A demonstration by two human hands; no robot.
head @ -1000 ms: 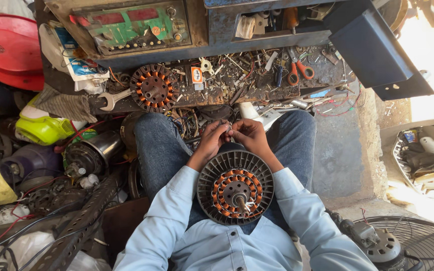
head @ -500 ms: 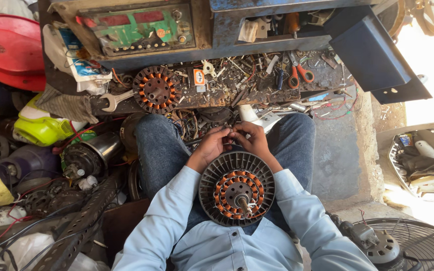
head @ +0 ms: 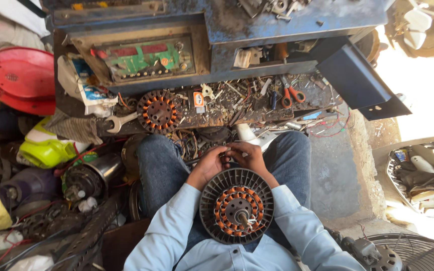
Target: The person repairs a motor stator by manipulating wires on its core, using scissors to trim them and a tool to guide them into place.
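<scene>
A round black fan motor [head: 236,206] with orange copper windings and a central shaft rests in my lap between my jeans-clad knees. My left hand [head: 210,163] and my right hand [head: 246,155] meet at its far rim, fingertips pinched together on something small, probably a thin wire; the piece itself is too small to make out. Both forearms in light blue sleeves flank the motor.
A second wound stator [head: 157,111] and a spanner [head: 119,122] lie on the cluttered low bench, with orange-handled scissors [head: 291,95] to the right. A red dome [head: 13,78], green casing [head: 46,148] and old motor [head: 84,180] crowd the left. A fan guard [head: 413,251] sits lower right.
Both hands stay at the motor's far rim with only slight finger movement. The view has shifted a little.
</scene>
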